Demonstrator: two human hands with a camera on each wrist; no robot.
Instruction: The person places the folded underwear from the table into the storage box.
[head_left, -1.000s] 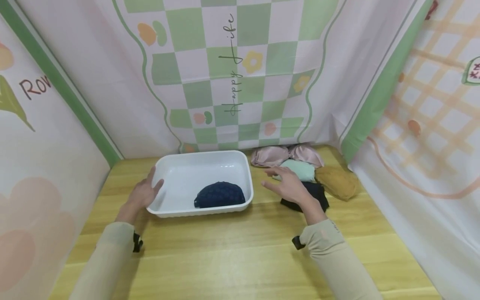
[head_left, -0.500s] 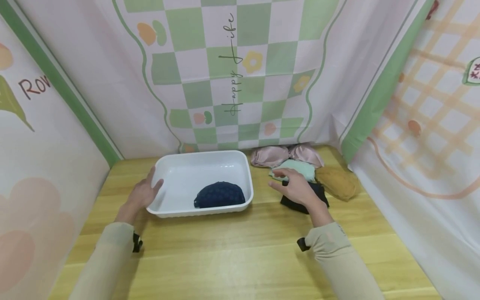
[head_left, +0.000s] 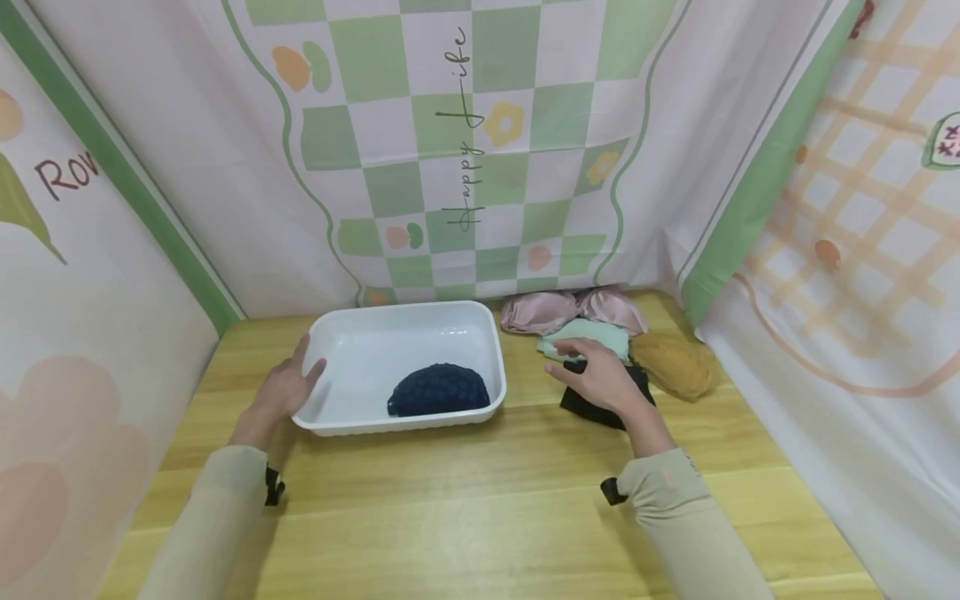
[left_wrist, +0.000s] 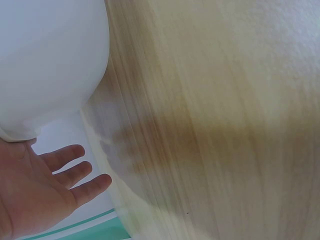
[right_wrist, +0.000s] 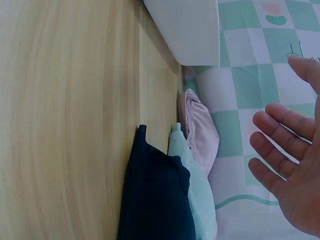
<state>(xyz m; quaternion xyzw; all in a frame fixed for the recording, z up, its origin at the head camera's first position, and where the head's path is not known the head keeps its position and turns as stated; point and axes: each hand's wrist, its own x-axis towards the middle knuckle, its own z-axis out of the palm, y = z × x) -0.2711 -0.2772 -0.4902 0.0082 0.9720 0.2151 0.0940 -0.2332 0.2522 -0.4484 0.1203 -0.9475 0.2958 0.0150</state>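
In the head view, a white tray holds a folded navy padded garment, perhaps a bra, by its near right corner. My left hand holds the tray's left rim, thumb over the edge and inside; its outer fingers stretch loosely beyond the rim. My right hand hovers above a folded black garment, fingers spread and relaxed, touching nothing in the right wrist view. Just behind lies a mint green folded garment. A mustard folded garment is to the right.
A pink satin bra-like garment lies at the back of the wooden table, against the checked curtain. Printed curtains also rise at the left and right sides.
My right hand has moved right and slightly toward me, from beside the mint garment to over the black one. My left hand and the tray have stayed put.
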